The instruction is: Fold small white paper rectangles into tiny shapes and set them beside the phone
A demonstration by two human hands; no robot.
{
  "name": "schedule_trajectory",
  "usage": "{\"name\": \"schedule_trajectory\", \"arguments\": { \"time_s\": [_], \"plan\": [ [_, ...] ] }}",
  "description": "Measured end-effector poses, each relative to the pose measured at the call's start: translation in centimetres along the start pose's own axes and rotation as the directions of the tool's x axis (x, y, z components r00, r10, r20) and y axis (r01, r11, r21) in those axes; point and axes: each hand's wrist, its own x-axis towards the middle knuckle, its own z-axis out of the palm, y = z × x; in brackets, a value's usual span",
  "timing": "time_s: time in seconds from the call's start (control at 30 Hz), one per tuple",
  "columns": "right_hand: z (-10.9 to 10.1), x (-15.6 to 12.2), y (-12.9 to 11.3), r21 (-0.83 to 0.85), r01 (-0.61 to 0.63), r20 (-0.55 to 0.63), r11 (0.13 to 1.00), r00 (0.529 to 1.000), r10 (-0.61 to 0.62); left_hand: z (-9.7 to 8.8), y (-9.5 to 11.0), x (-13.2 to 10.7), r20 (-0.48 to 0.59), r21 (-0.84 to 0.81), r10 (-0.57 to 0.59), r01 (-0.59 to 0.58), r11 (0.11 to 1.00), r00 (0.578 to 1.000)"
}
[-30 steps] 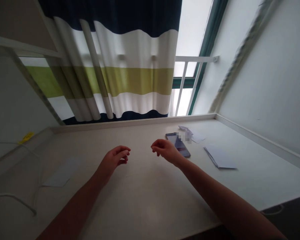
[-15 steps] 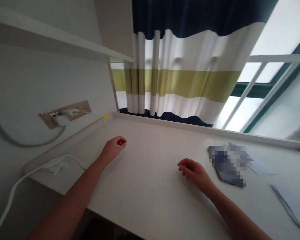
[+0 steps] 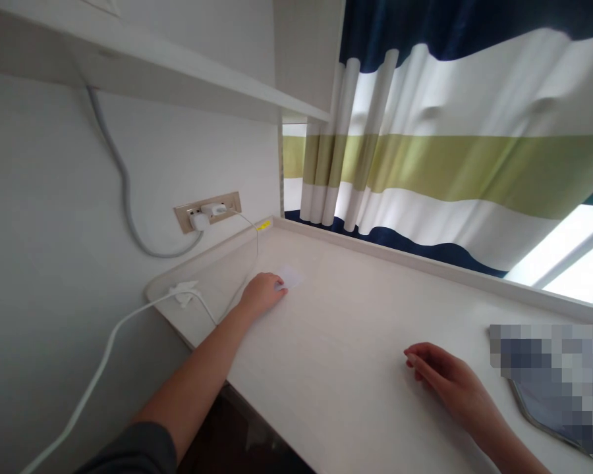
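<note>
A small white piece of paper (image 3: 291,276) lies on the desk (image 3: 321,342) toward its far left corner. My left hand (image 3: 263,293) is closed at the near edge of it, with thumb and fingers gripping that edge. Farther right, my right hand (image 3: 442,375) rests just over the desk with its fingers curled and the thumb tip against the index finger. Nothing shows between those fingers. Right of that hand lies a phone-like flat object (image 3: 536,411) with a dark rim, largely blurred out by pixels.
A white cable (image 3: 111,349) crosses the desk's left end beside a crumpled white item (image 3: 184,293). Plugs sit in the wall socket (image 3: 207,212), with a grey cable (image 3: 126,191) hanging nearby. A low rim (image 3: 375,253) edges the desk below the striped curtain (image 3: 405,164).
The view has swung left, so everything sits farther right. More of the white paper now shows beyond my left hand's fingers. My right hand keeps its curled shape.
</note>
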Motion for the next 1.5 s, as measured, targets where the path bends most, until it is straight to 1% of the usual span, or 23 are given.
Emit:
{"name": "schedule_trajectory", "arguments": {
  "time_s": [0.2, 0.33, 0.47, 0.7, 0.93, 1.03, 1.17, 1.27, 1.3, 1.33, 1.4, 1.43, 1.47, 1.5],
  "plan": [
    [0.1, -0.4, -1.0, -0.002, -0.001, -0.017, 1.0, 1.0, 0.001, -0.2, 0.1, -0.1, -0.027, 0.012, -0.1, 0.1, 0.995, 0.995],
    [0.1, -0.5, -1.1, -0.025, 0.004, -0.013, 1.0, 1.0, -0.004, -0.2, 0.1, 0.0, -0.056, -0.006, -0.132, 0.132, 0.991, 0.99],
    [0.1, -0.4, -1.0, -0.015, 0.015, -0.011, 1.0, 1.0, -0.016, -0.1, -0.1, 0.0, -0.08, -0.053, -0.137, 0.133, 0.99, 0.987],
    [0.2, -0.6, -1.3, 0.004, 0.017, -0.019, 1.0, 1.0, -0.017, 0.0, -0.3, 0.0, -0.083, -0.125, -0.146, 0.135, 0.983, 0.986],
    [0.1, -0.6, -1.0, 0.015, 0.02, -0.014, 1.0, 1.0, -0.02, 0.0, -0.4, 0.1, -0.078, -0.149, -0.152, 0.139, 0.979, 0.985],
    [0.2, -0.6, -1.0, 0.023, 0.015, -0.018, 1.0, 1.0, -0.014, 0.0, -0.4, 0.2, -0.093, -0.147, -0.15, 0.136, 0.98, 0.984],
    [0.2, -0.6, -1.1, 0.016, 0.013, -0.019, 1.0, 1.0, -0.013, -0.4, -0.2, -0.1, -0.153, -0.127, -0.176, 0.157, 0.979, 0.972],
    [0.2, -0.6, -0.9, 0.012, 0.028, -0.013, 1.0, 1.0, -0.028, -1.1, 0.2, -0.5, -0.262, -0.11, -0.179, 0.155, 0.982, 0.948],
    [0.2, -0.6, -0.8, 0.01, 0.034, -0.012, 0.999, 0.999, -0.034, -1.4, 0.4, -0.6, -0.333, -0.109, -0.16, 0.131, 0.985, 0.929],
    [0.2, -0.6, -0.6, 0.01, 0.038, -0.016, 0.999, 0.999, -0.038, -1.8, 0.7, -0.7, -0.386, -0.135, -0.144, 0.099, 0.986, 0.911],
    [0.3, -0.5, -0.3, 0.02, 0.047, -0.025, 0.999, 0.999, -0.047, -2.5, 1.7, -0.8, -0.441, -0.277, -0.135, 0.009, 0.961, 0.887],
    [0.4, -0.4, -0.3, 0.034, 0.065, -0.034, 0.997, 0.997, -0.064, -2.9, 2.4, -0.8, -0.438, -0.391, -0.157, -0.031, 0.92, 0.885],
    [0.4, -0.4, -0.3, 0.046, 0.078, -0.04, 0.996, 0.996, -0.076, -3.2, 3.2, -0.8, -0.404, -0.524, -0.187, -0.06, 0.85, 0.895],
    [0.4, -0.4, -0.4, 0.065, 0.096, -0.053, 0.993, 0.994, -0.092, -3.5, 4.2, -0.9, -0.331, -0.667, -0.223, -0.059, 0.743, 0.917]
  ]
}}
